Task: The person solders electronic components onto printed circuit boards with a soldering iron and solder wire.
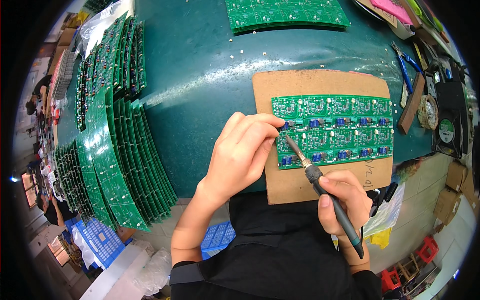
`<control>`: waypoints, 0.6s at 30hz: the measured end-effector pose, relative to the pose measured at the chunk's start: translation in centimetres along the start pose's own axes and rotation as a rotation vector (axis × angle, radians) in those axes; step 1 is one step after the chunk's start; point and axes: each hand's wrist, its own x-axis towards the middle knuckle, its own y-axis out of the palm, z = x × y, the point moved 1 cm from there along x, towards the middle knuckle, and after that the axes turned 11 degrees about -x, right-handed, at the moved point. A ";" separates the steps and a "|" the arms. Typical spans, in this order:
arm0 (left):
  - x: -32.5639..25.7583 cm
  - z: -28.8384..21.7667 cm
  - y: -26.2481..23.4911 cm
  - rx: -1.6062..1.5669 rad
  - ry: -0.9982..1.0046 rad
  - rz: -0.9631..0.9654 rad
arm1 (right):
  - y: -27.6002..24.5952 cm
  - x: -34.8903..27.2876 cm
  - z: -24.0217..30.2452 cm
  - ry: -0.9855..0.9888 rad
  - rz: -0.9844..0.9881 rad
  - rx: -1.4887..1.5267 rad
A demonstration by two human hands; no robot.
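A green circuit board panel [342, 107] lies on a brown cardboard sheet [320, 84], with rows of small parts and blue components on it. My right hand [350, 197] is closed around the dark handle of a soldering iron [313, 174]. The iron's tip meets or hovers just over the panel's left part, between the two rows of blue components. At the panel's left edge my left hand [240, 147] is closed in a pinch, its fingertips beside the tip. Whatever sits between those fingertips is too small or hidden to name.
Stacks of populated boards [112, 57] and more green panels [115, 165] stand at the left. Another board stack [287, 12] lies at the far edge. Blue-handled pliers [404, 67], a wooden bar [412, 104] and a black fan [447, 125] are at the right. Tiny pale parts dot the green table [200, 60].
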 end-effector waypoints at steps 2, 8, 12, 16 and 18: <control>0.0 -0.1 0.1 0.019 -0.001 0.020 | 0.0 -0.1 -0.1 -0.011 -0.012 0.000; 0.0 -1.1 -0.1 0.041 -0.023 0.021 | -1.6 -1.8 -0.8 0.051 -0.150 0.006; 0.6 -2.4 0.3 -0.033 -0.126 -0.063 | -3.2 -2.3 -1.3 0.207 -0.203 0.061; 1.7 -2.4 2.3 -0.061 -0.027 -0.002 | -3.4 -1.8 -1.5 0.214 -0.118 0.072; 1.8 -2.2 2.9 -0.067 -0.039 0.009 | -3.1 -1.7 -1.8 0.154 -0.113 0.059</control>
